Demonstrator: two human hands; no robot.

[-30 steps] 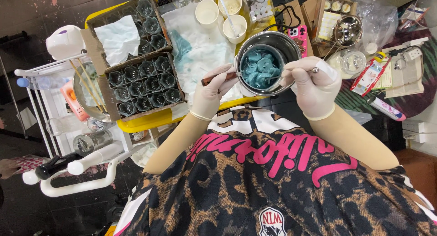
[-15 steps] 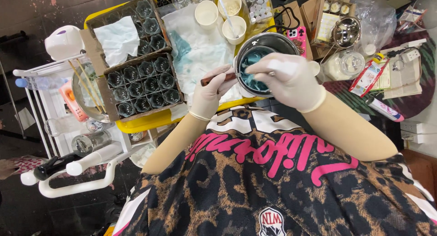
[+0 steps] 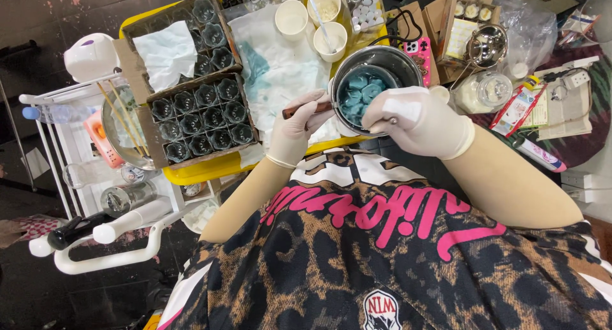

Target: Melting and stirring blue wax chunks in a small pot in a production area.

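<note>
metal pot (image 3: 395, 57): round, shiny, holds blue lumps | left hand (image 3: 299, 129): gloved, clamped on its handle | right hand (image 3: 417, 121): gloved, gripping a thin metal tool over it

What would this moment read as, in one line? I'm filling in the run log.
left hand: grips pot handle | right hand: over steel pot, holding a utensil | pot: teal pieces | beside: box of glass jars
</note>
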